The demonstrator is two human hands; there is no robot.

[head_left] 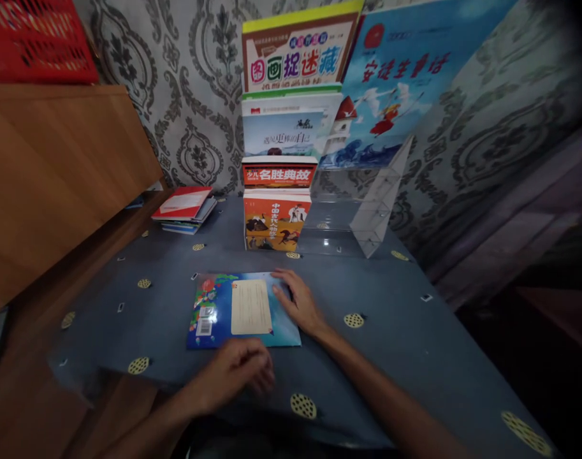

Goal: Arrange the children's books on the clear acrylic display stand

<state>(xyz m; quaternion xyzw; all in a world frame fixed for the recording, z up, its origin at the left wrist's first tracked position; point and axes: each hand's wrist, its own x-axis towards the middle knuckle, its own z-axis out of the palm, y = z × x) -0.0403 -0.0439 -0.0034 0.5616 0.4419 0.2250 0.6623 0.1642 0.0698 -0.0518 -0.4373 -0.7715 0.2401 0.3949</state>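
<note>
A thin blue book (pixel 220 322) lies flat on the table, its back cover up, with a cream text panel and a barcode. My right hand (pixel 298 303) rests on the right side of this book, fingers stretched toward its far right corner and thumb apart from them. Just over the book's near edge is my left hand (pixel 245 364), palm down with its fingers curled in and slightly blurred. Nothing shows in it. Whether it touches the cover I cannot tell.
Behind the book stands a clear tiered rack (pixel 374 210) with an orange book (pixel 276 220), a large blue picture book (pixel 396 83) and several others. A small book stack (pixel 183 207) lies at the back left of the cloth-covered table (pixel 381 363). A wooden cabinet (pixel 56 185) carries a red basket (pixel 37 38).
</note>
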